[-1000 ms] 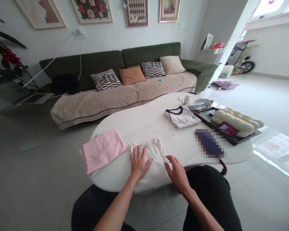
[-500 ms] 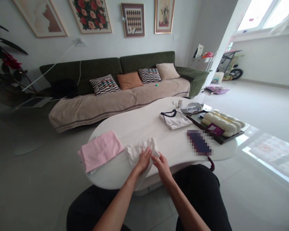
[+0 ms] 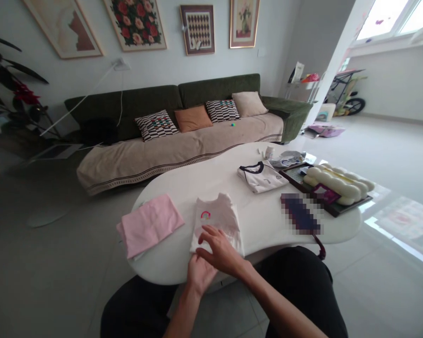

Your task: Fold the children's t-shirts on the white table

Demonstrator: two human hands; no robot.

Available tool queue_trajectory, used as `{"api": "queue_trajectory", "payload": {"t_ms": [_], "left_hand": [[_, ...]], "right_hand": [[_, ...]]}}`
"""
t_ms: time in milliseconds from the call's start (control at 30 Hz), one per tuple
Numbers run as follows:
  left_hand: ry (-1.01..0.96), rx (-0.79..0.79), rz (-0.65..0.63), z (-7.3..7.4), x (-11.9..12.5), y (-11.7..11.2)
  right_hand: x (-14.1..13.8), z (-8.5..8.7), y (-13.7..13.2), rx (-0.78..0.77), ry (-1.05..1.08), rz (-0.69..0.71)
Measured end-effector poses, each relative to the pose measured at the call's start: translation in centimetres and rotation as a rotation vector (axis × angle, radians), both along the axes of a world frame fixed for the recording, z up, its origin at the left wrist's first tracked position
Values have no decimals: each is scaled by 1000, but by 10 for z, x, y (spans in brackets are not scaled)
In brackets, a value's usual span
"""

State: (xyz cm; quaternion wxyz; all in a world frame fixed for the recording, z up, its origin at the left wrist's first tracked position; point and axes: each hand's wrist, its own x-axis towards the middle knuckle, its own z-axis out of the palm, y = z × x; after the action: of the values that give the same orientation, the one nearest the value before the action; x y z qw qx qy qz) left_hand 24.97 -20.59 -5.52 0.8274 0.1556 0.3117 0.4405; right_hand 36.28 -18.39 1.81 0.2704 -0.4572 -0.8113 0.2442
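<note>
Palm upturned, your left hand (image 3: pixel 199 276) sits at the near edge of the white shirt (image 3: pixel 216 209); its fingertips are hidden, so whether it pinches cannot be told. Your right hand (image 3: pixel 219 250) crosses above, fingers loosely parted, touch unclear. Support that edge evenly and press lightly, so any layers should lie flat. The shirt rests on the worktop (image 3: pixel 183 185), just right of pink cloth (image 3: pixel 154 224), with a dark-collared shirt (image 3: pixel 264 179) farther off.
</note>
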Motion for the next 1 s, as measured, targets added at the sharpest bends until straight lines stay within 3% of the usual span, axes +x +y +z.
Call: {"api": "queue_trajectory", "payload": {"t_ms": [100,200,267,367,467,600,700,833,933,1000], "left_hand": [[37,-88,-69,-14,-20,-38],[329,-77,-218,-2,-34,-39],[668,93,-180,12,-38,-13],[1157,520,-6,21,-33,44],[1535,900,1,7,-24,87],[1874,1049,-205,-24,-15,95],[1988,1066,-206,-35,-12,90],[2004,1054,-210,-35,-10,86],[1938,973,-177,-40,-13,70],[1879,898,-88,-46,-18,52]], "right_hand": [[35,-40,4,-91,-117,-130],[60,-62,24,-113,-248,-257],[69,-68,42,-109,-324,-293],[72,-70,71,-101,-417,-275],[72,-76,93,-91,-485,-245],[74,-97,108,-101,-547,-250],[73,-106,112,-88,-566,-267],[73,-93,108,-136,-567,-268],[78,-82,83,-136,-482,-293],[82,-83,56,-125,-388,-312]]}}
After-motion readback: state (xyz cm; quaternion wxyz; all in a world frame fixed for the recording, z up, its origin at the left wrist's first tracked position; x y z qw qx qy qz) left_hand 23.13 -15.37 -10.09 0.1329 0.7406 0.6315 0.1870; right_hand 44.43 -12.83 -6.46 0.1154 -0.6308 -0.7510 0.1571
